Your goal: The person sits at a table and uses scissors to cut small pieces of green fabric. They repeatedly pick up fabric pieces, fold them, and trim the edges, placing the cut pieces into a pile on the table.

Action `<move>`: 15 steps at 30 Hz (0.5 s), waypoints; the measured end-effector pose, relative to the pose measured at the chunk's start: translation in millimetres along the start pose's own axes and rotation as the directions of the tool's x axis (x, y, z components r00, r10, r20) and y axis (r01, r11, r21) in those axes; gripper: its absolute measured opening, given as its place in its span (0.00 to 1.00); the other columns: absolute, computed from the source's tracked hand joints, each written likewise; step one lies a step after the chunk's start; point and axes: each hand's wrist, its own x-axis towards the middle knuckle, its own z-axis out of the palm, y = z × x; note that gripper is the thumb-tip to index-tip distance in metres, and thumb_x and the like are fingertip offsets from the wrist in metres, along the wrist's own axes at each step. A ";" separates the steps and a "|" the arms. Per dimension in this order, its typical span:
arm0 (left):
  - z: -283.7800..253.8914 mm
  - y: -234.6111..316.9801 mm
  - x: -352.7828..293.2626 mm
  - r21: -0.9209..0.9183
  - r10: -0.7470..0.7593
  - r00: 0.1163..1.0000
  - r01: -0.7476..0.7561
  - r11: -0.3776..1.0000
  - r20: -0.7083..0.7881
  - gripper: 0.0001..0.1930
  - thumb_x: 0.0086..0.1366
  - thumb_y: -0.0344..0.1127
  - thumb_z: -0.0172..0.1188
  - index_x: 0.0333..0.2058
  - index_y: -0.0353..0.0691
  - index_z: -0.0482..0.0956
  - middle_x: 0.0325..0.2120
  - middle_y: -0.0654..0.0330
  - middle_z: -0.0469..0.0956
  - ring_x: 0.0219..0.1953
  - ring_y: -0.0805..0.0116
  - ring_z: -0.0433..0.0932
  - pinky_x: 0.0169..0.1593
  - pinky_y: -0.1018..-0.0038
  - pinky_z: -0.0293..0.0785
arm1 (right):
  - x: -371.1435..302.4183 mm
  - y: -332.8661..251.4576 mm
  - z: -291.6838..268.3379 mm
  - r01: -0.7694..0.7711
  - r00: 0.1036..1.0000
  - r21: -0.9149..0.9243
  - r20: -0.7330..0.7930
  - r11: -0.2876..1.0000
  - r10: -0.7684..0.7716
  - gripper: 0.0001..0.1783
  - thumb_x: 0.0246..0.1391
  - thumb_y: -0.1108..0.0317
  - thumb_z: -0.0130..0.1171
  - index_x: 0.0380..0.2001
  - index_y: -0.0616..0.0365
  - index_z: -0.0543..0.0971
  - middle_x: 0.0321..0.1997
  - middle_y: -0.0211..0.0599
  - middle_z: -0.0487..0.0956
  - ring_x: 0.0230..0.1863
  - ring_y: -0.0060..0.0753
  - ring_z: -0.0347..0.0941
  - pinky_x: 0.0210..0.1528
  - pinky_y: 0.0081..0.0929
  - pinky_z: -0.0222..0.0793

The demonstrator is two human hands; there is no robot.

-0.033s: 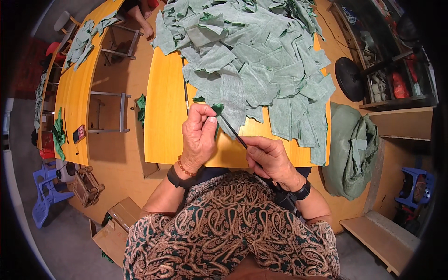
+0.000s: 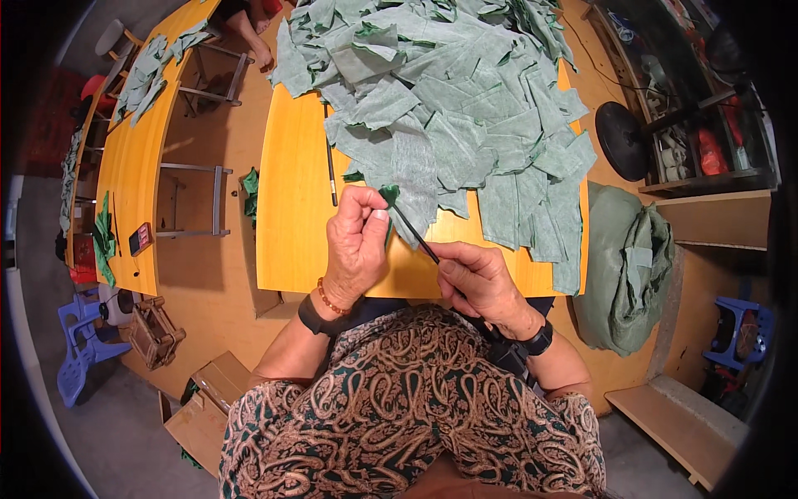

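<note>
Pinched between the thumb and fingers of my left hand (image 2: 359, 241) is a small dark green piece of fabric (image 2: 388, 195). In my right hand (image 2: 480, 281) is a thin black rod (image 2: 416, 234), slanting up and left so that its far end meets the green fabric. Whether the tip is inside the fabric or only against it, I cannot tell. A large heap of pale grey-green fabric pieces (image 2: 465, 125) covers the far and right parts of the yellow table (image 2: 291, 191). Another thin black rod (image 2: 331, 166) lies on the table just beyond my left hand.
To the left, a second yellow table (image 2: 154, 191) bears more green fabric and a phone (image 2: 141, 239). A stuffed green sack (image 2: 623, 266) stands right of my table. A cardboard box (image 2: 208, 407) and a blue plastic stool (image 2: 79, 341) are on the floor. Another person's bare foot (image 2: 263, 56) shows at the top.
My left hand has shifted slightly to the right with the green fabric, and the near end of the rod on the table now shows. My right hand looks nearly still.
</note>
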 end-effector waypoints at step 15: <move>17.8 -2.9 -2.2 -0.266 -0.067 0.985 0.024 0.964 -0.157 0.11 0.67 0.21 0.51 0.46 0.37 0.64 0.41 0.61 0.69 0.40 0.78 0.70 0.43 0.83 0.68 | 9.1 -20.4 20.4 0.079 0.997 -0.051 0.009 0.996 -0.078 0.16 0.65 0.74 0.48 0.55 0.57 0.74 0.23 0.29 0.75 0.12 0.13 0.64 0.12 0.14 0.58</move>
